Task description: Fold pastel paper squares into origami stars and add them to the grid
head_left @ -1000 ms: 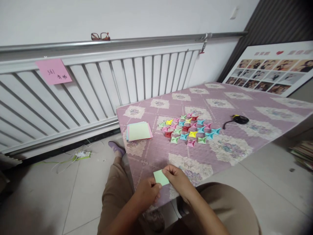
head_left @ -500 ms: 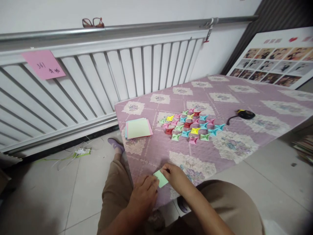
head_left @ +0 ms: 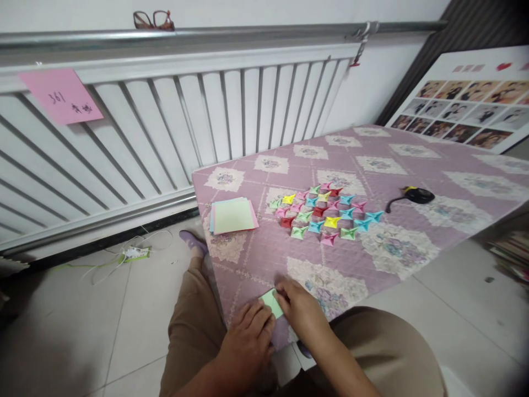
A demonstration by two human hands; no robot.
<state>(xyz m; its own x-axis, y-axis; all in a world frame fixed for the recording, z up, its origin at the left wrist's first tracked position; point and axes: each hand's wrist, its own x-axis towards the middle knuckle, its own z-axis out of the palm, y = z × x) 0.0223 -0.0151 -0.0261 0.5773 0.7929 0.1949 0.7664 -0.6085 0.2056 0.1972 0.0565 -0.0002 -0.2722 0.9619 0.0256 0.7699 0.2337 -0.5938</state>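
We rest our left hand (head_left: 248, 337) palm down, its fingers stretched out and side by side, over the left part of a small green paper (head_left: 271, 301). The paper lies on the flowered tablecloth (head_left: 258, 264), near the edge closest to us. Our right hand (head_left: 305, 310) has its fingers curled at the paper's right side, and we cannot tell whether they pinch it or only press it. Beyond, we see a stack of paper (head_left: 234, 215) to the left and rows of small folded papers (head_left: 319, 212) to its right
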